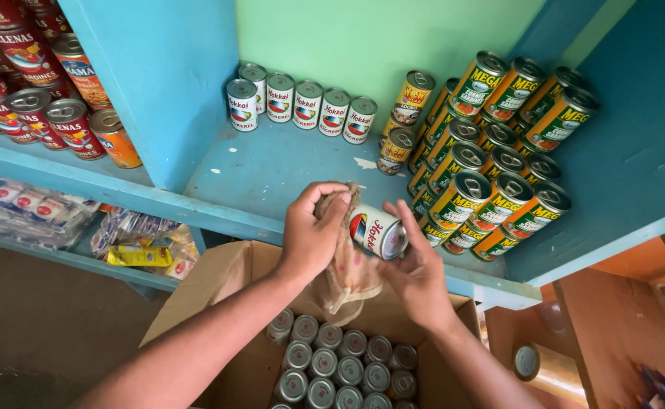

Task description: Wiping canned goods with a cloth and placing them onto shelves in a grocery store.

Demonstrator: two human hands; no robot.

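My right hand (417, 265) holds a white tin can (378, 231) with a red and blue label, tipped on its side above the box. My left hand (313, 231) presses a beige cloth (351, 269) against the can's end; the cloth hangs down between both hands. Below them an open cardboard box (219, 288) holds several silver-topped cans (340, 367) standing upright.
A blue shelf (272, 174) carries a row of white cans (302, 102) at the back, two yellow cans (404, 125) and a stack of green and yellow cans (499, 144) at right. Red and orange cans (40, 91) fill the left bay. Packets (82, 227) lie on the lower shelf.
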